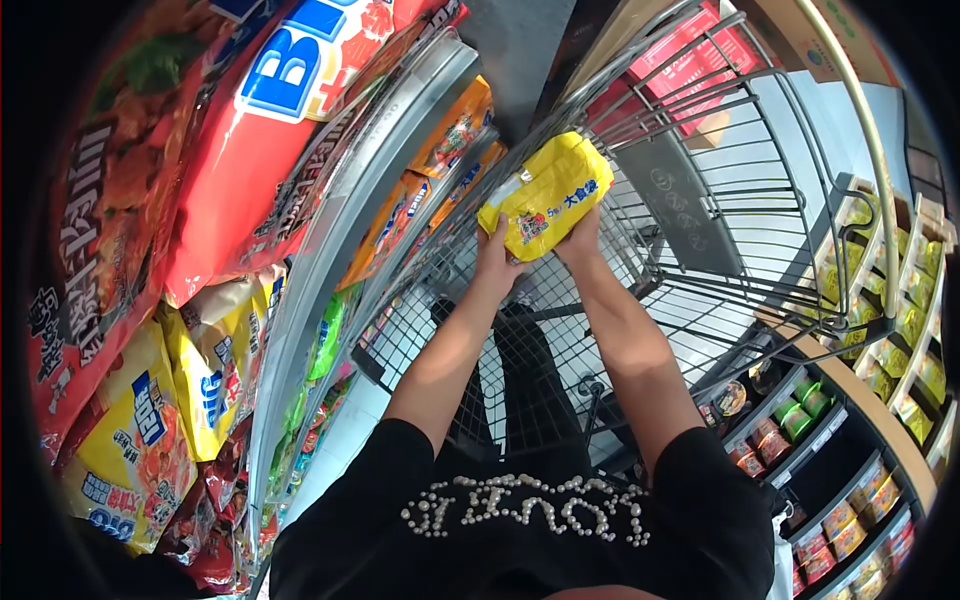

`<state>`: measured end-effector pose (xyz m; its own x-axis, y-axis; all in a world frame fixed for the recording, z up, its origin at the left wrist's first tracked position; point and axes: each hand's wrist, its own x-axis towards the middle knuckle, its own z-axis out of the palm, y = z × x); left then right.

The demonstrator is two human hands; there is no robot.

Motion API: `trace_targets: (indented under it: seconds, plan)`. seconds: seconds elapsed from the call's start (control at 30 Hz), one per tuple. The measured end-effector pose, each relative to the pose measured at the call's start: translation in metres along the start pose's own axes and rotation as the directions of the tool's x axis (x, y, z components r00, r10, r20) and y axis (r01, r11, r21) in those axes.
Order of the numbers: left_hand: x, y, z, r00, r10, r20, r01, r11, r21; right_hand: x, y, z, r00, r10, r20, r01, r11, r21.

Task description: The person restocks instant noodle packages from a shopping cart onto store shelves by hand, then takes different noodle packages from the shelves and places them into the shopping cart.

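Observation:
A yellow instant noodle multipack (553, 190) with blue lettering is held up in both hands, above the wire basket of a shopping cart (690, 285). My left hand (494, 256) is closed on its lower left end. My right hand (581, 240) grips the lower right end. The pack partly hides the fingers of both hands. Bare forearms reach forward from black sleeves, and the pack lies tilted, its printed face toward me.
On the left, shelves hold a large red bag (250, 150), yellow bags (135, 450) and orange packs (455, 125). A red box (695, 65) is at the cart's far end. Shelves of cup noodles (800, 405) and small yellow packs (850, 260) stand on the right.

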<state>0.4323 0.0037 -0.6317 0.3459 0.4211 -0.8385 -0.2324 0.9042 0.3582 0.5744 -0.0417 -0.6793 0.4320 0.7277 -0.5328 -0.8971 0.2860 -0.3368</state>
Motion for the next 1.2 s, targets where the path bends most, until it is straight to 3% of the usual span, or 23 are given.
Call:
trace_targets:
  seconds: [0.07,0.17,0.27,0.33,0.37,0.4,0.47,0.5,0.53,0.57,0.6,0.63,0.67,0.73,0.77,0.8,0.83,0.87,0.9,0.93,0.97,1.07,1.2]
  plan:
    - [-0.005,0.001,0.002,1.000,0.000,0.000,0.000,0.997,0.074,-0.012,-0.007,-0.001,0.999,0.013,-0.036,-0.015,0.997,-0.080]
    - [-0.004,-0.006,-0.017,1.000,0.000,0.011,-0.002,0.983,0.185,-0.036,-0.013,0.011,0.817,-0.005,-0.576,-0.189,0.943,-0.275]
    - [-0.019,-0.002,-0.048,0.999,-0.043,0.010,0.035,0.916,0.399,-0.050,-0.003,-0.053,0.829,0.132,-0.543,-0.348,0.882,-0.317]
    - [-0.022,-0.009,-0.088,0.999,-0.051,0.017,0.029,0.786,0.618,-0.075,0.005,-0.089,0.814,0.200,-0.545,-0.542,0.597,-0.591]
    - [-0.012,-0.027,-0.124,0.990,-0.067,0.128,-0.070,0.554,0.829,-0.078,0.011,-0.148,0.915,0.227,-0.334,-0.374,0.161,-0.914]
    - [-0.011,-0.043,-0.158,0.969,-0.113,0.220,-0.184,0.268,0.946,-0.104,0.012,-0.145,0.919,0.211,-0.333,-0.317,-0.106,-0.943]
    - [-0.078,-0.036,-0.171,0.884,-0.386,0.263,-0.408,-0.364,0.837,-0.140,0.021,-0.191,0.936,0.332,-0.116,0.058,-0.471,-0.880]
    - [-0.090,-0.043,-0.192,0.796,-0.604,0.040,-0.471,-0.578,0.666,-0.135,0.038,-0.254,0.794,0.578,-0.187,0.325,-0.665,-0.673]
    - [-0.143,-0.025,-0.170,0.844,-0.524,-0.114,-0.344,-0.693,0.634,-0.137,0.040,-0.226,0.673,0.711,-0.206,0.471,-0.626,-0.621]
    - [-0.156,-0.037,-0.197,0.883,-0.469,-0.035,-0.398,-0.786,0.474,-0.139,0.041,-0.193,0.529,0.820,-0.218,0.603,-0.544,-0.584]
    - [-0.169,-0.048,-0.214,0.909,-0.410,0.076,-0.407,-0.832,0.378,-0.157,0.033,-0.143,0.648,0.722,-0.245,0.294,-0.533,-0.793]
    - [-0.197,-0.037,-0.186,0.894,-0.446,-0.033,-0.406,-0.840,0.360,-0.148,0.053,-0.150,0.620,0.748,-0.236,0.390,-0.556,-0.734]
    - [-0.191,-0.058,-0.200,0.920,-0.382,-0.091,-0.326,-0.872,0.364,-0.139,0.068,-0.170,0.501,0.865,0.005,0.581,-0.332,-0.743]
    - [-0.194,-0.087,-0.217,0.983,-0.181,-0.012,-0.165,-0.920,0.356,-0.153,0.067,-0.132,-0.017,0.958,0.287,0.896,0.142,-0.420]
    - [-0.211,-0.085,-0.204,0.988,-0.153,-0.024,-0.139,-0.942,0.305,-0.169,0.082,-0.111,0.026,0.988,-0.153,0.901,-0.089,-0.424]
    - [-0.186,-0.099,-0.221,0.946,-0.265,-0.186,-0.179,-0.907,0.381,-0.172,0.098,-0.123,-0.089,0.949,-0.302,0.977,0.024,-0.212]
    - [-0.165,-0.113,-0.238,0.912,-0.352,-0.209,-0.229,-0.862,0.451,-0.198,0.071,-0.100,0.152,0.980,-0.127,0.753,-0.198,-0.628]
    - [-0.159,-0.087,-0.226,0.941,-0.331,-0.068,-0.262,-0.842,0.473,-0.176,0.106,-0.160,-0.084,0.974,-0.211,0.993,0.063,-0.103]
    - [-0.171,-0.073,-0.217,0.945,-0.320,0.061,-0.309,-0.821,0.479,-0.198,0.095,-0.132,0.056,0.988,-0.143,0.926,-0.105,-0.362]
    - [-0.193,-0.070,-0.215,0.929,-0.326,0.176,-0.370,-0.801,0.471,-0.231,0.092,-0.097,0.382,0.872,-0.307,0.665,-0.490,-0.564]
    - [-0.222,-0.076,-0.219,0.895,-0.349,0.278,-0.442,-0.774,0.453,-0.268,0.086,-0.062,0.549,0.807,-0.217,0.602,-0.562,-0.567]
    - [-0.269,-0.078,-0.238,0.797,-0.275,0.537,-0.531,-0.742,0.409,-0.324,0.098,-0.051,0.859,0.509,0.047,0.313,-0.452,-0.835]
    - [-0.316,-0.059,-0.257,0.823,-0.067,0.564,-0.498,-0.561,0.661,-0.383,0.098,-0.010,0.919,0.375,0.118,0.231,-0.270,-0.935]
